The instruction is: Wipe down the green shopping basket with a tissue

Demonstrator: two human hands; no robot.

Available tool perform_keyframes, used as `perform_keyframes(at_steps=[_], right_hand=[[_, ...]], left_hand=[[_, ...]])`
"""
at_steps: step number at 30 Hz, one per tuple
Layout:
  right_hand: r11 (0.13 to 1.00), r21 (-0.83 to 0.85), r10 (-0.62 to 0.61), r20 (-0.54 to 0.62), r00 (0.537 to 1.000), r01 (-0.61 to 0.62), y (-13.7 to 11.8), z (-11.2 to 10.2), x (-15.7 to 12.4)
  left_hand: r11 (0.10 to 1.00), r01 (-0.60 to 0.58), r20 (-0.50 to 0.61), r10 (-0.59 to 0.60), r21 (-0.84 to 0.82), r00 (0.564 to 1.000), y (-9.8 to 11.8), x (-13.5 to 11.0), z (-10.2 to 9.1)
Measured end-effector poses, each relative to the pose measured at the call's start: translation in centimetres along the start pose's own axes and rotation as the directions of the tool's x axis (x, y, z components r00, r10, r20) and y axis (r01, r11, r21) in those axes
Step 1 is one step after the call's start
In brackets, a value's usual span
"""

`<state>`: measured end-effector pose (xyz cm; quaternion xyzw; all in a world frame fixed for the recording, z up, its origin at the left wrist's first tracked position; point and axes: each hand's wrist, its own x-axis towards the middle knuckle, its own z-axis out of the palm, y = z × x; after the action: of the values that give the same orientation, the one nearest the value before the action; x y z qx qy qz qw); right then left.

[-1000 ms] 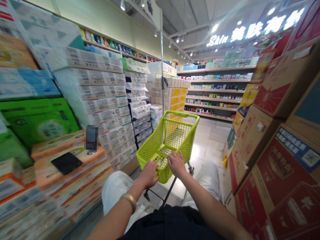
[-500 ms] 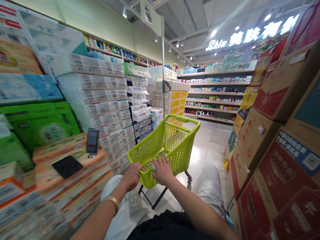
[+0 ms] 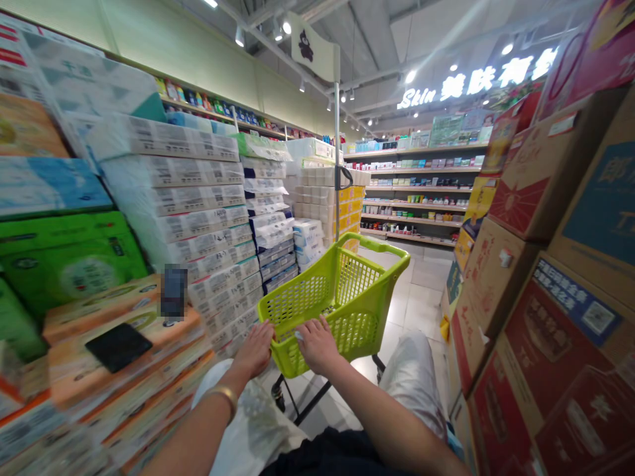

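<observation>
A lime-green plastic shopping cart (image 3: 347, 297) stands in a shop aisle right in front of me, its basket holding nothing I can see. My left hand (image 3: 255, 349) grips the near rim of the basket at its left corner, fingers wrapped over the edge; a gold bangle is on that wrist. My right hand (image 3: 317, 344) lies on the same rim just to the right, fingers curled over it. A grey pole (image 3: 337, 158) with a white flag rises from the cart's far side.
Stacked packs of tissue paper (image 3: 188, 198) wall the left side. A black flat thing (image 3: 118, 346) lies on an orange pack. Cardboard cartons (image 3: 540, 277) are piled on the right. Tiled floor (image 3: 419, 291) runs ahead to shelves (image 3: 421, 198) of bottles.
The cart has swung from facing straight ahead to angling toward the right, and sits closer to me. Both hands stayed on its near rim and moved left with it.
</observation>
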<state>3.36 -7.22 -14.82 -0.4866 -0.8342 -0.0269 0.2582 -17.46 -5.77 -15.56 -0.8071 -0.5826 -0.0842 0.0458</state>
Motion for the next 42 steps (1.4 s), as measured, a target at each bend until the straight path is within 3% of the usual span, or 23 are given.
perform_keyframes(at_steps=[3,6,9,13,16,19,23,27,29,31,33,37,40,42], right_hand=[[1.000,0.031,0.006,0.006,1.000,-0.006,0.2,-0.1,0.6],[0.994,0.062,0.098,-0.043,0.994,-0.095,1.5,-0.3,0.7],[0.982,0.087,0.176,-0.091,0.980,-0.169,2.7,-0.5,0.5],[0.985,0.077,0.162,-0.105,0.981,-0.155,2.7,-0.6,-0.1],[0.992,0.012,0.124,-0.091,0.988,-0.123,2.4,-0.7,-0.6],[0.988,-0.065,0.134,-0.112,0.985,-0.141,3.7,-1.5,-1.2],[0.962,-0.105,0.220,-0.239,0.946,-0.251,8.5,-4.1,-2.5],[0.921,-0.105,0.293,-0.449,0.844,-0.375,13.4,-7.0,-3.9],[0.895,-0.100,0.323,-0.529,0.785,-0.435,14.5,-7.8,-4.2],[0.874,-0.104,0.345,-0.557,0.756,-0.475,14.2,-7.8,-4.1],[0.878,-0.127,0.341,-0.509,0.790,-0.461,12.7,-7.0,-3.6],[0.953,-0.160,0.205,-0.285,0.936,-0.258,7.8,-4.2,-2.5],[0.974,-0.142,0.143,-0.225,0.964,-0.178,5.2,-2.9,-2.2],[0.979,-0.122,0.137,-0.205,0.969,-0.164,5.0,-2.9,-2.4]], left_hand=[[0.997,0.075,0.046,-0.076,0.010,0.996,-0.6,0.6,-0.2],[0.990,0.141,0.037,-0.141,-0.010,0.989,0.4,1.1,-0.1],[0.993,0.104,-0.029,-0.106,-0.060,0.994,3.8,1.5,0.0],[0.985,0.057,-0.094,-0.073,-0.163,0.993,9.5,1.8,0.1],[0.980,0.076,-0.084,-0.093,-0.184,0.992,11.5,1.5,0.3],[0.988,0.050,-0.106,-0.066,-0.146,0.992,11.1,1.1,0.1],[0.991,0.069,-0.076,-0.078,-0.116,0.994,9.7,1.0,-0.4],[0.993,0.049,-0.095,-0.060,-0.112,0.994,9.0,0.8,-0.2],[0.992,0.047,-0.112,-0.061,-0.119,0.992,9.0,0.7,-0.1],[0.990,0.052,-0.105,-0.066,-0.128,0.992,9.2,0.7,0.0],[0.989,0.060,-0.090,-0.072,-0.133,0.993,9.3,0.6,-0.2],[0.989,0.069,-0.082,-0.080,-0.129,0.993,9.4,0.7,-0.4],[0.991,0.065,-0.084,-0.075,-0.118,0.994,9.4,0.6,-0.2],[0.992,0.061,-0.083,-0.070,-0.108,0.994,9.3,0.6,-0.1]])
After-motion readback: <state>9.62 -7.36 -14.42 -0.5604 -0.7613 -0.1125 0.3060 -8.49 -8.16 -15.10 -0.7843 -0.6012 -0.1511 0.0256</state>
